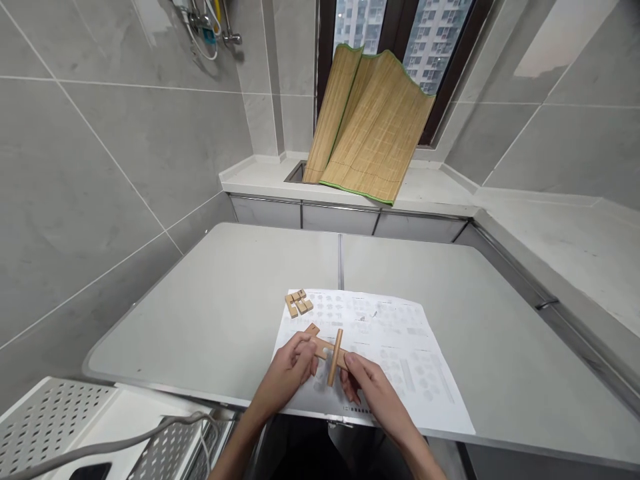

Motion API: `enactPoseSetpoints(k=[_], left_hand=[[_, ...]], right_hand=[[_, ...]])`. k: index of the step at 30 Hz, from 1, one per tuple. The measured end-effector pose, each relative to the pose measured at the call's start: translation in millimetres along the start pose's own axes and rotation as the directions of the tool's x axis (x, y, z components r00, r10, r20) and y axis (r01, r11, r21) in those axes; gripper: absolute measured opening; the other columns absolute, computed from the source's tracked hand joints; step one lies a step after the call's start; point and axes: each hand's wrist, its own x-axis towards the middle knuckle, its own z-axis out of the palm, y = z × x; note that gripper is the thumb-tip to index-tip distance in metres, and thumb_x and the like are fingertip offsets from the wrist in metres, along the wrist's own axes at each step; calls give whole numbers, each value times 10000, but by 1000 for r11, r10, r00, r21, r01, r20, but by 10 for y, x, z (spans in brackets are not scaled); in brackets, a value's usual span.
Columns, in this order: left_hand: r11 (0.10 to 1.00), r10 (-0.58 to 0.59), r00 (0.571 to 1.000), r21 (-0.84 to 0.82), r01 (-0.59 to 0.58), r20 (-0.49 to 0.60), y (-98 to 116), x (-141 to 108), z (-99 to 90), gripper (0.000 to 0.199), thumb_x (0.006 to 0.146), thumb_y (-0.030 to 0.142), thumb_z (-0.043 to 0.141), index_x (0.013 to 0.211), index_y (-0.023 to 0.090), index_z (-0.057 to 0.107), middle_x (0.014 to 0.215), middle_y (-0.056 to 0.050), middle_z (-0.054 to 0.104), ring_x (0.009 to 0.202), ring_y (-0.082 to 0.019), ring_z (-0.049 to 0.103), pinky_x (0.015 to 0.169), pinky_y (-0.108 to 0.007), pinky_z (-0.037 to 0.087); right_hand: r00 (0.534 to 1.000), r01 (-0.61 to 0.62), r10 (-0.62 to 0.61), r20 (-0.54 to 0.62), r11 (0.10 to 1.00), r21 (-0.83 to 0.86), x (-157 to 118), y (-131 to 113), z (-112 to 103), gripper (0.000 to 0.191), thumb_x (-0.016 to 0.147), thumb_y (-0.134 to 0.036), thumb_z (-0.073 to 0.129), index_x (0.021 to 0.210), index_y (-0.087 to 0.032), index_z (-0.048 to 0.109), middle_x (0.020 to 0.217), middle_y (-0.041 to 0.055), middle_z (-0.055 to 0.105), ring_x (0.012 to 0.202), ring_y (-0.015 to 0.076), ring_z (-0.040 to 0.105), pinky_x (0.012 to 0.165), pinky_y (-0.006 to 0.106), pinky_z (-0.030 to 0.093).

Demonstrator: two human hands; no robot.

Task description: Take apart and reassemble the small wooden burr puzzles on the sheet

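My left hand [293, 365] is closed on the left end of a flat wooden strip [327, 349], held just above a printed paper sheet. At the other end of this strip, the fingers of my right hand [369, 383] pinch it. A wooden rod [335, 358] stands crosswise to the strip between my hands; whether it passes through or lies against it, I cannot tell. Another short wooden piece [313, 329] sticks out beyond my left fingers, partly hidden by them. Several small notched wooden blocks [299, 303] lie grouped at the sheet's upper left corner.
The printed sheet [400, 333] lies on a white folding table [210, 300] with a centre seam. Behind stands a ledge with a folded bamboo mat [375, 127] by the window. A white perforated unit [55, 407] and a grey hose [115, 443] are at the lower left.
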Motion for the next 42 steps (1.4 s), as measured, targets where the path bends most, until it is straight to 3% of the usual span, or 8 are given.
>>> enactPoseSetpoints(k=[7,13,18,22,26,33,37,42], left_hand=[[969,-63,994,-231,83,92,3,-157,-58,479,959,667,585,907,198,499,577,97,377,512,-80,225,519,-250,167],[956,-46,993,-283,76,110,-88,-251,-130,496,951,662,607,977,170,559,587,83,417,512,-75,228,505,-245,158],[934,-60,998,-352,62,18,-224,-281,-148,508,936,677,620,909,178,533,551,83,443,477,-63,230,482,-237,140],[924,-65,998,-378,55,-16,-279,-292,-159,516,926,681,636,863,179,533,551,68,474,471,-61,257,475,-229,154],[898,-62,998,-437,46,-22,-248,-288,-144,494,928,655,655,898,170,569,556,73,454,483,-67,250,469,-221,172],[889,-76,996,-455,43,-54,-233,-230,-64,492,918,649,671,856,174,558,590,48,506,505,-78,349,483,-214,254],[901,-125,961,-433,6,-248,-238,-169,-166,527,900,697,637,812,188,532,605,49,502,491,-77,318,481,-220,232],[998,-4,901,-58,-24,-434,-151,-39,-446,498,942,653,590,746,206,493,616,47,493,543,-106,376,567,-235,323]], right_hand=[[966,-54,-13,260,967,250,36,-38,10,432,994,-559,655,1299,-253,640,1096,79,697,831,194,640,765,338,506],[933,-85,-50,357,932,353,117,56,83,540,885,-542,804,1298,-238,636,1052,76,707,749,179,674,631,281,462],[970,-73,-17,241,931,358,156,107,231,456,940,-546,746,1223,-212,621,639,-54,602,357,53,423,448,215,278],[976,-68,-18,216,921,385,173,184,291,390,958,-499,748,1177,-220,588,505,-121,471,296,21,324,415,178,210],[978,-61,-31,205,902,427,168,248,310,413,937,-508,770,1177,-234,574,479,-153,379,273,16,272,345,153,105],[993,25,-75,96,896,442,125,283,279,341,932,-454,788,1094,-243,574,645,-105,533,286,-28,246,336,131,101],[992,-4,-62,108,851,524,63,287,99,497,807,-579,860,1019,-252,552,673,-103,549,271,-40,162,326,155,74],[999,-34,35,-7,987,155,68,177,-34,357,953,-528,732,1097,-214,639,672,-82,466,420,34,300,451,202,258]])
